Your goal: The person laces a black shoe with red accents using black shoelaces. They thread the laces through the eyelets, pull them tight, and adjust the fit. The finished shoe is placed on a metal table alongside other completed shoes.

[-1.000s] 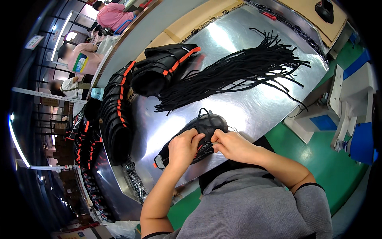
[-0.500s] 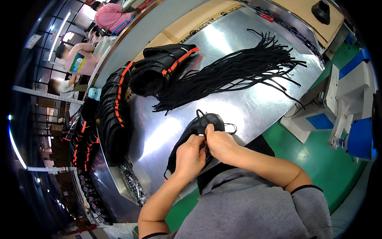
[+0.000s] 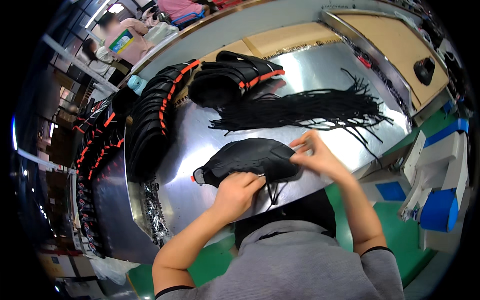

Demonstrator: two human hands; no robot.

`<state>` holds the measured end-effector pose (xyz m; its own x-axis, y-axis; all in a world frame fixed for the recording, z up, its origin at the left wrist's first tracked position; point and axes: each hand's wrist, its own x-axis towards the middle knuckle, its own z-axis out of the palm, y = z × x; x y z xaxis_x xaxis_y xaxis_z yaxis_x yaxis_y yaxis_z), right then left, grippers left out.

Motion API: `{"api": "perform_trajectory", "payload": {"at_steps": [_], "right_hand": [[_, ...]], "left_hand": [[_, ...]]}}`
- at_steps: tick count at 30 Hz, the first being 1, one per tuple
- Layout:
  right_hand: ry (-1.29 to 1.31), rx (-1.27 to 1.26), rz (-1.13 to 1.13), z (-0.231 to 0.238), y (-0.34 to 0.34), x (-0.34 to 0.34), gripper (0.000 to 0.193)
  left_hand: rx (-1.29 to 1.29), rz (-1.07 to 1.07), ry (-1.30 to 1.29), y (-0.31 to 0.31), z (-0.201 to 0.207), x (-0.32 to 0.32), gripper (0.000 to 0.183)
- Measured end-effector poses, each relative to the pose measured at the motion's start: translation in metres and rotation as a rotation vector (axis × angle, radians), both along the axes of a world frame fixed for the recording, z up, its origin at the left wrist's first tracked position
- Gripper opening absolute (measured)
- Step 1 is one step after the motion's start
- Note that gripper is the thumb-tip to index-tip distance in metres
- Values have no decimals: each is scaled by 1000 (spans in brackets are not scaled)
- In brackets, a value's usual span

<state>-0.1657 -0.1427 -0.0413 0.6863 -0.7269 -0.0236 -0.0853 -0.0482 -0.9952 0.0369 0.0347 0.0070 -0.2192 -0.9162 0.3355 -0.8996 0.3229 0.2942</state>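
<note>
A black shoe upper point(image 3: 240, 155) lies on its side on the metal tabletop, its toe end to the right and a grey loop tab at the left end. My left hand point(image 3: 237, 194) is closed on its near edge, fingertips beside the eyelets. Black lace ends point(image 3: 274, 192) hang from that edge towards me. At the toe end, my right hand point(image 3: 316, 156) has its thumb over the upper and its curled fingers at the far rim. Beyond the upper lies a long bundle of black laces point(image 3: 305, 109).
Nested black uppers with orange tabs point(image 3: 162, 110) line the table's left side. Another stack of uppers point(image 3: 230, 80) stands behind the laces. A dark shoe piece point(image 3: 424, 71) sits on a cardboard-lined surface at far right. A white-and-blue machine point(image 3: 435, 200) stands to the right.
The upper has turned onto its side, lying more crosswise. My hands have parted: the right moved to the toe end, the left stays at the near edge. The head view has shifted.
</note>
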Motion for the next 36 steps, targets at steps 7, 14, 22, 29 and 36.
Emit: {"api": "perform_trajectory", "payload": {"at_steps": [7,14,22,29,36], "right_hand": [[37,145,18,-1,27,38,52],[71,274,-25,-8,47,39,47],[13,283,-48,-11,55,44,43],[105,458,-47,-18,68,40,36],[166,514,-4,-31,93,26,38]], "left_hand": [[1009,314,699,-23,2,32,41],[1200,258,936,-20,-19,40,36],[1198,242,1060,-15,-13,45,21],[777,681,1271,-12,-24,36,14],[744,726,1481,-2,-21,8,13]]}}
